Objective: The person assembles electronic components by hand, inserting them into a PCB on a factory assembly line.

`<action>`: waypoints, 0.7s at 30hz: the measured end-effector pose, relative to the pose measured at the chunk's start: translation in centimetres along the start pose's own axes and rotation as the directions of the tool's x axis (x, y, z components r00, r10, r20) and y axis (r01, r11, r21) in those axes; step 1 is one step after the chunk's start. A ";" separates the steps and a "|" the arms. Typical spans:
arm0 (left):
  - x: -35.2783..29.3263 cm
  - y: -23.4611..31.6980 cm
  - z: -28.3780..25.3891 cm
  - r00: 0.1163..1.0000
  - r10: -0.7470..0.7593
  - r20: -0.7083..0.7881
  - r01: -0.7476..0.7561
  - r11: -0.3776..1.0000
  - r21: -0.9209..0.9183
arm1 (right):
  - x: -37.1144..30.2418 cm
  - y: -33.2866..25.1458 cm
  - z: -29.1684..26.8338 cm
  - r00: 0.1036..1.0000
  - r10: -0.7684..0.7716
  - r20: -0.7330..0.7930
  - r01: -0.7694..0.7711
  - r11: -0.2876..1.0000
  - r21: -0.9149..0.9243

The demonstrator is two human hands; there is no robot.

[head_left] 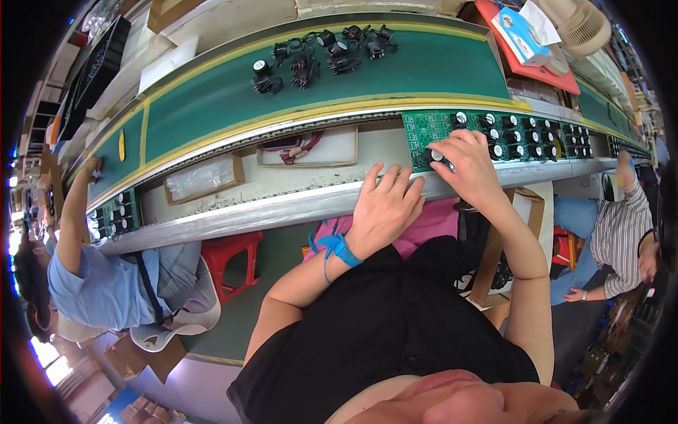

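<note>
1. The right hand [467, 166] reaches over the near left corner of a green circuit board [418, 127]. Its thumb and fingers curl around a round black part [436, 155] with a pale top; whether they pinch it or only touch it, I cannot tell. The spread of the fingers either side seems meant to keep the part straight.

2. The left hand [387, 207] is palm down over the silver rail [282, 203], fingers slightly apart and holding nothing. It probably serves as a rest, near the board but apart from it.

3. A blue strap [340, 249] circles the left wrist, with a cord attached, likely to guard the boards against static.

4. The circuit board lies flat across the track, its near edge along the silver rail, which presumably keeps it level. More round parts stand in rows to the right of the worked corner.

5. Beyond the track, loose black parts [305, 71] with cords lie in a heap on a green surface [212, 88], likely put there to be within reach.

6. Below track level to the left, an open box [342, 155] holds red wires, perhaps tucked there to keep the green surface free.
</note>
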State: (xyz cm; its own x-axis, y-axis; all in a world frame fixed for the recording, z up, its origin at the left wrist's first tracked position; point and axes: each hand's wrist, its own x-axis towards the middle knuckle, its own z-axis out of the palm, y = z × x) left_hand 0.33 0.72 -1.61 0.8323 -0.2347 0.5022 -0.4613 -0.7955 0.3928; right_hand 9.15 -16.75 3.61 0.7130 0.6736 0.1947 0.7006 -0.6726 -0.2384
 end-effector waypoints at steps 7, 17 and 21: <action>-0.1 0.0 0.3 0.999 0.000 0.034 -0.001 1.000 0.031 | 0.3 0.3 -0.4 0.999 -0.034 0.018 0.034 0.999 0.014; -0.2 0.0 0.1 0.999 -0.008 0.044 0.007 0.999 0.035 | 1.3 0.9 -0.7 0.984 -0.102 0.144 0.098 0.995 0.035; 0.1 0.2 0.2 0.999 0.010 0.044 -0.011 1.000 0.025 | 0.2 0.6 -0.2 0.988 -0.144 0.046 0.146 0.989 -0.037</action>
State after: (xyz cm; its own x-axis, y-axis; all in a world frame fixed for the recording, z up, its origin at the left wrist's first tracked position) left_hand 0.38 0.48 -1.62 0.8406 -0.2667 0.4715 -0.4624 -0.8067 0.3680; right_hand 9.75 -17.06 3.74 0.6022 0.7771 0.1828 0.7978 -0.5778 -0.1721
